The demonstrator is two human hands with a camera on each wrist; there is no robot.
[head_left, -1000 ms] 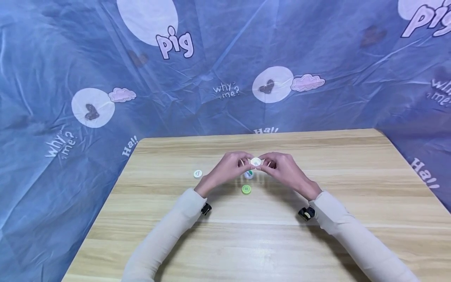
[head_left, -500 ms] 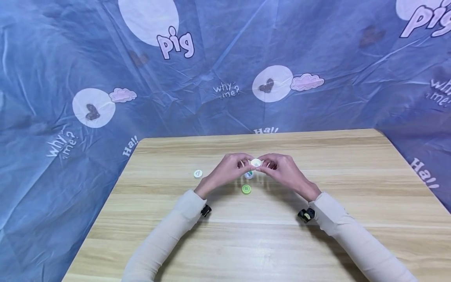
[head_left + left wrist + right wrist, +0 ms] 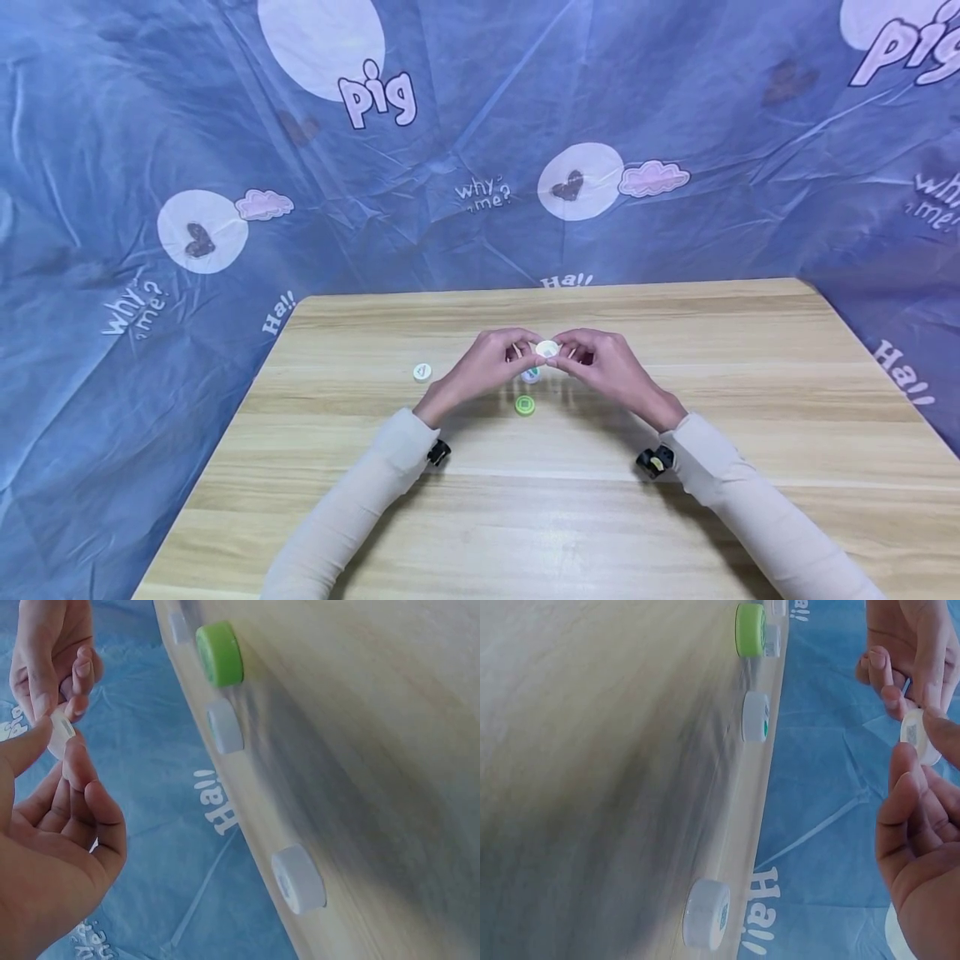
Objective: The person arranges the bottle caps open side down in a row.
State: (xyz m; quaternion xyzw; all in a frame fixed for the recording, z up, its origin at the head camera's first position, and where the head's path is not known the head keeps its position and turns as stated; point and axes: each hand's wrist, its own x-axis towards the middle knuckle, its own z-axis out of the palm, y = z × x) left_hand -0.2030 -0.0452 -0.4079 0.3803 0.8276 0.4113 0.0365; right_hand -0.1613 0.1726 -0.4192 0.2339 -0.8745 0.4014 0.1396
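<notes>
A small white bottle cap (image 3: 547, 349) is held up above the table between both hands, a grey printed mark showing on it. My left hand (image 3: 487, 362) pinches its left side between thumb and fingertips. On the opposite side my right hand (image 3: 604, 365) pinches it the same way. Just beneath the fingers, a white cap with a green mark (image 3: 531, 375) lies on the wood, partly covered in the head view. Closer to me is a bright green cap (image 3: 525, 406). Another white cap (image 3: 422, 372) lies left of my left hand.
The wooden table (image 3: 480, 533) ends at a blue printed cloth (image 3: 420, 208) hung behind it. In the right wrist view one more white cap (image 3: 706, 915) lies on the table; my right hand hides it from the head view.
Both hands keep their pinch on the white cap at almost the same spot. They sit very slightly lower in the view, which has itself shifted a little; the caps on the table stay put.
</notes>
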